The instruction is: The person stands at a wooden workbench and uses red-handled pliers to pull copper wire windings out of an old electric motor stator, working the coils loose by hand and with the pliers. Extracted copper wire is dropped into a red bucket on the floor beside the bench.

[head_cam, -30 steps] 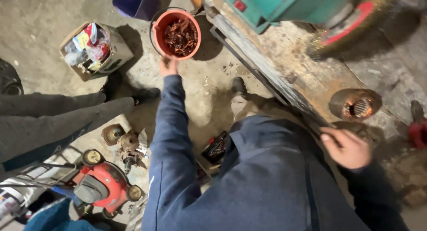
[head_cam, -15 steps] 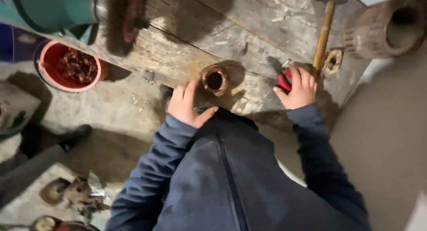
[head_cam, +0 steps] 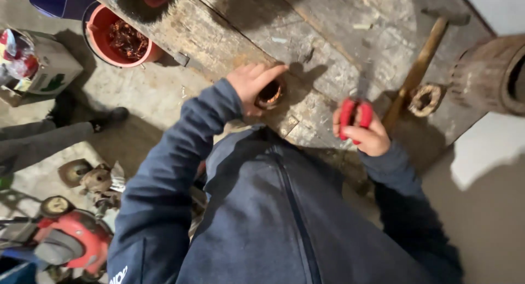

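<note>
My left hand (head_cam: 250,86) grips a small rusty motor stator (head_cam: 270,94) with copper windings inside, which rests on the worn wooden workbench (head_cam: 339,43). My right hand (head_cam: 365,132) is closed around the red handles of a hand tool (head_cam: 354,113) near the bench's front edge. A wooden-handled hammer (head_cam: 422,60) lies just beyond my right hand, next to a rusty metal ring (head_cam: 425,100). My dark blue jacket fills the lower middle of the view.
A red bucket of copper scrap (head_cam: 123,41) stands on the concrete floor beside a cardboard box (head_cam: 38,65). A large rusty cylinder (head_cam: 486,76) sits at the bench's right end. Another person's leg and shoe (head_cam: 65,128), motor parts and a red mower (head_cam: 71,240) lie at the left.
The view has swung from the floor to the bench. My left hand came back from the red bucket and took hold of the stator. My right hand picked up the red-handled tool.
</note>
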